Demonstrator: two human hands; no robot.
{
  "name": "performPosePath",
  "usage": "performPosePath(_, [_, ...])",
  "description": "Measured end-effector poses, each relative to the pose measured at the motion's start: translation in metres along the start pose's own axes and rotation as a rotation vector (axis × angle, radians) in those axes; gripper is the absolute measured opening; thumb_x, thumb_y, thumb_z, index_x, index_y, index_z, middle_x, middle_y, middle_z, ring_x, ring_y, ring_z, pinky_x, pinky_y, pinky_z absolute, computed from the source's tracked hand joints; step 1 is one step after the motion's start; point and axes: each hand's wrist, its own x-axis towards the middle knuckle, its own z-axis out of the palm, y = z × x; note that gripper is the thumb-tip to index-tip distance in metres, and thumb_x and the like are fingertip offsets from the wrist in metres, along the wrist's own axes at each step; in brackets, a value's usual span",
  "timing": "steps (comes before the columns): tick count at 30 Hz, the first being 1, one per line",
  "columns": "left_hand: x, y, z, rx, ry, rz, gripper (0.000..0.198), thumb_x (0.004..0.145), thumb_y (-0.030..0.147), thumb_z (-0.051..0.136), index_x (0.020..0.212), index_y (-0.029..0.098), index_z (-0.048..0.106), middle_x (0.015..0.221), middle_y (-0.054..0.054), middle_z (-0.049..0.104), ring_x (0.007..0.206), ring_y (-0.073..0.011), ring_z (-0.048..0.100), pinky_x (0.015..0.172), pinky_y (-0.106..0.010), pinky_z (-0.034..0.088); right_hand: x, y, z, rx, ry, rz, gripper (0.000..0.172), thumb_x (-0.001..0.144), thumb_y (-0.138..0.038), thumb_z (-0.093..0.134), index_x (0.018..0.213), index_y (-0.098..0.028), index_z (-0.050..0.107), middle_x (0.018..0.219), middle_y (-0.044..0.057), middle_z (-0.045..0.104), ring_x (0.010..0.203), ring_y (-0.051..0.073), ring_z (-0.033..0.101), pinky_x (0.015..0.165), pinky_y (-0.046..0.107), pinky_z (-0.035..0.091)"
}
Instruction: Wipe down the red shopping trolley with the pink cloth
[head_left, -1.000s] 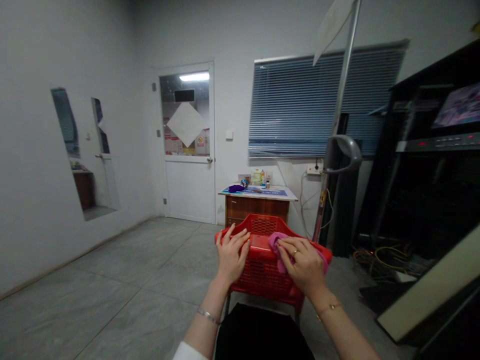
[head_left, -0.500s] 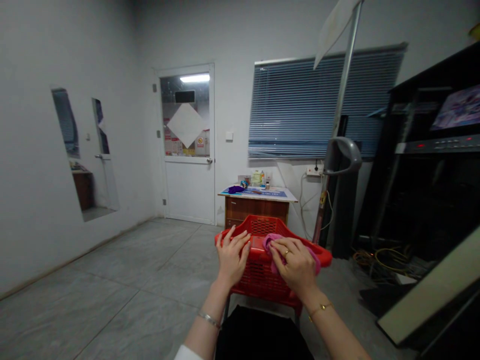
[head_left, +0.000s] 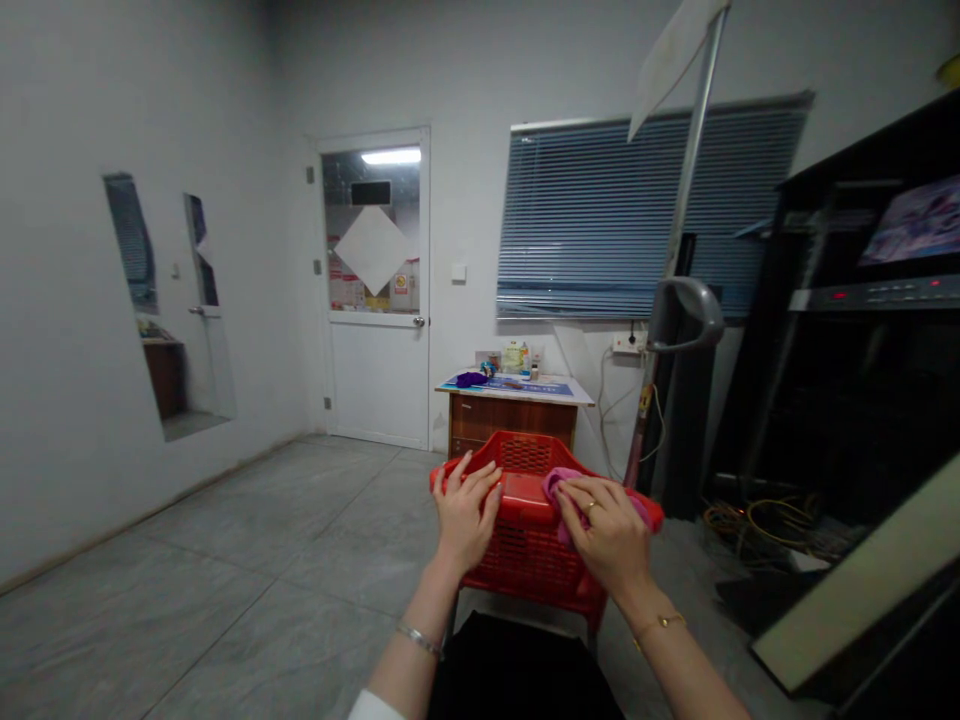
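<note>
A red plastic shopping cart (head_left: 529, 563) stands right in front of me, its handle side towards my body. My left hand (head_left: 466, 510) lies on the left part of the handle, fingers stretched out and spread over it. A pink cloth (head_left: 555, 485) is bunched under my right hand (head_left: 609, 530), whose fingers are closed on it and press it to the handle right of the middle. Part of the cloth shows beyond the knuckles; the rest is hidden by the hand. Between the hands the red handle top (head_left: 523, 487) is visible.
Behind the cart is a wooden desk (head_left: 510, 422) with a purple cloth (head_left: 472, 380) and several small bottles. To the right stand a metal pole with a grey handle (head_left: 686, 312), loose cables (head_left: 784, 520) and a dark rack with a screen (head_left: 915, 220). A white door (head_left: 379, 385) is at the back.
My right hand and the pink cloth have slid a little to the right along the handle, baring more of its middle. The left hand has stayed in place.
</note>
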Motion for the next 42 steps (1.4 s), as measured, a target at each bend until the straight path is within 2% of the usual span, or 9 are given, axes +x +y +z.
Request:
performPosePath(4, [0.0, -0.003, -0.003, 0.024, 0.001, 0.013, 0.027, 0.096, 0.028, 0.049, 0.116, 0.033, 0.066, 0.123, 0.001, 0.069, 0.133, -0.0264, 0.044, 0.113, -0.055, 0.016, 0.003, -0.012, 0.005, 0.023, -0.04, -0.024, 0.016, 0.09, -0.026, 0.059, 0.099, -0.023, 0.072, 0.1, 0.002, 0.072, 0.098, 0.017, 0.058, 0.089, 0.032, 0.047])
performPosePath(10, [0.001, -0.007, -0.006, 0.037, -0.028, 0.022, 0.028, 0.096, 0.029, 0.048, 0.119, 0.034, 0.065, 0.124, 0.0, 0.068, 0.134, -0.0261, 0.044, 0.113, -0.054, 0.017, -0.006, 0.024, -0.015, 0.028, -0.041, -0.01, 0.016, 0.091, -0.027, 0.057, 0.098, -0.022, 0.071, 0.097, 0.002, 0.071, 0.094, 0.016, 0.059, 0.087, 0.031, 0.047])
performPosePath(13, [0.001, -0.005, -0.005, 0.023, -0.034, 0.011, 0.028, 0.097, 0.028, 0.048, 0.119, 0.034, 0.065, 0.124, 0.0, 0.068, 0.134, -0.0263, 0.043, 0.113, -0.055, 0.016, -0.008, 0.029, -0.018, 0.014, -0.006, 0.007, 0.016, 0.091, -0.027, 0.057, 0.097, -0.022, 0.071, 0.096, 0.002, 0.071, 0.094, 0.016, 0.059, 0.087, 0.031, 0.048])
performPosePath(20, [0.002, -0.003, -0.006, 0.037, -0.039, 0.02, 0.028, 0.097, 0.028, 0.048, 0.119, 0.034, 0.065, 0.124, 0.0, 0.068, 0.134, -0.0268, 0.043, 0.112, -0.057, 0.017, 0.008, -0.028, 0.005, 0.07, -0.051, -0.076, 0.021, 0.09, -0.024, 0.057, 0.105, -0.024, 0.071, 0.104, 0.003, 0.071, 0.1, 0.017, 0.059, 0.089, 0.032, 0.049])
performPosePath(22, [0.002, -0.004, -0.007, 0.038, -0.038, 0.02, 0.028, 0.096, 0.028, 0.048, 0.118, 0.034, 0.065, 0.124, 0.0, 0.068, 0.133, -0.0266, 0.044, 0.112, -0.057, 0.018, 0.01, -0.033, 0.007, 0.086, -0.066, -0.073, 0.02, 0.09, -0.024, 0.056, 0.103, -0.025, 0.071, 0.102, 0.003, 0.072, 0.099, 0.017, 0.059, 0.087, 0.031, 0.049])
performPosePath(30, [0.002, -0.008, -0.005, 0.019, -0.028, 0.027, 0.028, 0.097, 0.029, 0.048, 0.118, 0.034, 0.065, 0.123, 0.001, 0.069, 0.134, -0.026, 0.044, 0.113, -0.055, 0.016, -0.008, 0.034, -0.023, 0.01, -0.041, -0.024, 0.017, 0.091, -0.028, 0.057, 0.098, -0.024, 0.072, 0.097, 0.001, 0.072, 0.094, 0.015, 0.061, 0.085, 0.028, 0.048])
performPosePath(33, [0.001, -0.005, -0.003, 0.012, -0.018, 0.021, 0.028, 0.096, 0.028, 0.049, 0.118, 0.034, 0.065, 0.122, 0.001, 0.069, 0.134, -0.0262, 0.043, 0.112, -0.055, 0.017, -0.013, 0.047, -0.028, -0.033, 0.002, 0.008, 0.017, 0.09, -0.03, 0.057, 0.096, -0.024, 0.072, 0.096, 0.001, 0.072, 0.093, 0.015, 0.061, 0.083, 0.028, 0.049])
performPosePath(37, [0.001, 0.0, -0.001, 0.009, -0.005, 0.006, 0.027, 0.095, 0.027, 0.051, 0.117, 0.034, 0.065, 0.122, 0.001, 0.069, 0.133, -0.0264, 0.045, 0.112, -0.057, 0.016, -0.009, 0.025, -0.015, -0.02, 0.047, 0.026, 0.018, 0.09, -0.027, 0.058, 0.1, -0.023, 0.072, 0.098, 0.002, 0.072, 0.092, 0.016, 0.061, 0.085, 0.03, 0.049])
performPosePath(42, [0.001, -0.001, -0.002, 0.021, -0.019, 0.005, 0.027, 0.096, 0.028, 0.05, 0.117, 0.035, 0.065, 0.122, 0.001, 0.069, 0.133, -0.0262, 0.045, 0.112, -0.056, 0.016, 0.002, -0.01, 0.002, 0.068, -0.012, -0.028, 0.02, 0.09, -0.025, 0.057, 0.104, -0.024, 0.072, 0.101, 0.003, 0.072, 0.096, 0.016, 0.061, 0.088, 0.031, 0.049])
